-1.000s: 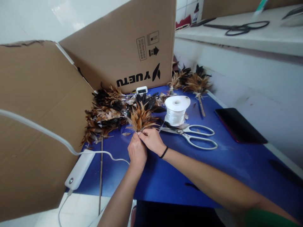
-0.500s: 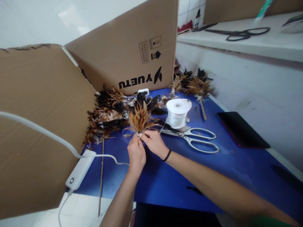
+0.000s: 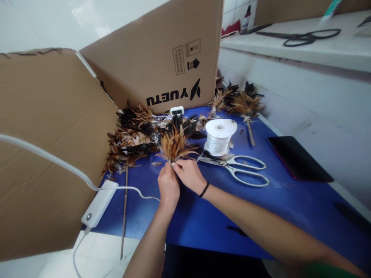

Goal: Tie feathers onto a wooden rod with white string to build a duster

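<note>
A fan-shaped bundle of brown and black feathers stands upright above my two hands. My left hand is closed around its base. Pinched at the same spot, just under the feathers, is my right hand; its fingertips press against the binding, and a thin white strand may run there, though the fingers hide most of it. Behind my right hand stands a spool of white ribbon. Scissors with silvery handles lie beside it, their blades pointing toward the feathers.
Loose feathers pile against the cardboard box. Another feather bundle on a stick lies at the back right. A black phone rests on the blue table. At left are a white power bank with a cable and a thin stick.
Both hands keep their hold at the feather bundle's base, with hardly any movement. The view has shifted slightly.
</note>
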{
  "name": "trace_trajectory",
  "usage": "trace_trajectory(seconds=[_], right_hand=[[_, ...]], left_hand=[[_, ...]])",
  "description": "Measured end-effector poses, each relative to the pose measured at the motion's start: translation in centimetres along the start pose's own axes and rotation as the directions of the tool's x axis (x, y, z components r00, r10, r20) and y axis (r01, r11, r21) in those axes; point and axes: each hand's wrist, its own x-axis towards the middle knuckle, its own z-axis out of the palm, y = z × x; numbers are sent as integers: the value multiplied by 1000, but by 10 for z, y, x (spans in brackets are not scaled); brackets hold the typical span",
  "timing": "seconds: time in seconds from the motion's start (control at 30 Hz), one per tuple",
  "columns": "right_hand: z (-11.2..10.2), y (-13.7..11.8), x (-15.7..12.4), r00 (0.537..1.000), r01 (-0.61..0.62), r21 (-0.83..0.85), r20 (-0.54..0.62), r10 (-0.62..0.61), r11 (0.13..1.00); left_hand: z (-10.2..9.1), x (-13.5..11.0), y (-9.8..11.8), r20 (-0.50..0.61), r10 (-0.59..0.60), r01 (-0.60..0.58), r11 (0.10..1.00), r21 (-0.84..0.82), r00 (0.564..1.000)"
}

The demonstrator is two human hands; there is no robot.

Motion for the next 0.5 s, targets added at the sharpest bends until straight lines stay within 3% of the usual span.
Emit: trace_trajectory(seconds=[0.13, 0.3, 0.5], right_hand=[[-5, -4, 2, 1000, -16, -32, 20, 17, 999], [-2, -1, 5, 997, -60, 128, -42, 66, 990], [3, 4, 6, 993, -44, 329, -90, 78, 943]], left_hand=[[4, -5, 1, -24, 52, -50, 997, 65, 998], [6, -8, 6, -78, 63, -54, 992, 112, 995], [-4, -2, 10, -111, -79, 63, 988, -142, 991]])
